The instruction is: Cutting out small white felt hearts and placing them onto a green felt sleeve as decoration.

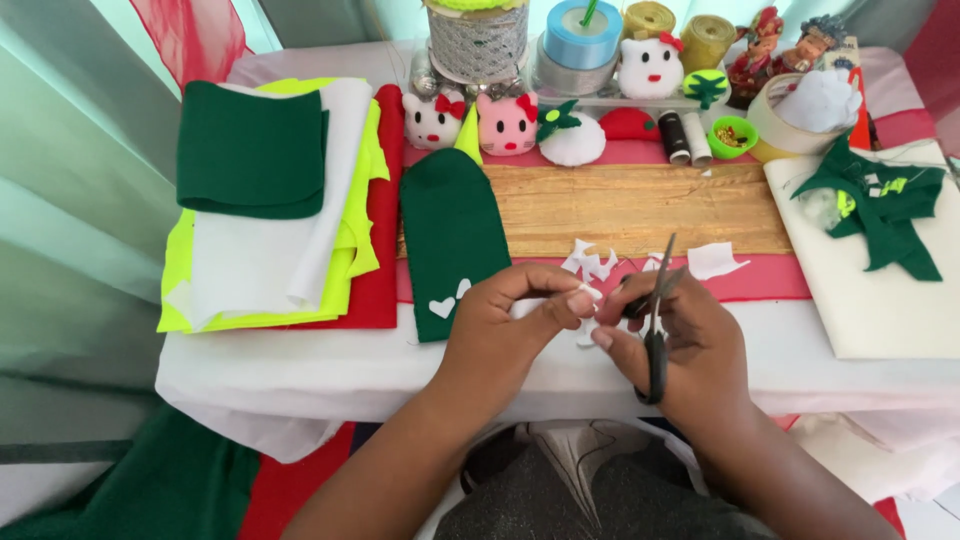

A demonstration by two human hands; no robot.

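Observation:
My left hand [505, 320] pinches a small piece of white felt [590, 296] between thumb and fingertips. My right hand [685, 345] grips black-handled scissors [657, 310], blades pointing up and away, right beside that felt piece. Both hands hover over the near edge of the white-covered table [350, 365]. Just left of my left hand lies a dark green felt strip [450, 235] with two small white hearts [450, 300] on it. White felt scraps [600, 262] lie just beyond my fingers.
A stack of green, white, yellow and red felt sheets [280, 200] sits at the left. Stuffed cat heads [470, 122], ribbon spools [583, 35], thread spools [685, 137] and figurines line the back. Green felt cut-outs [880, 205] lie on a white sheet at right.

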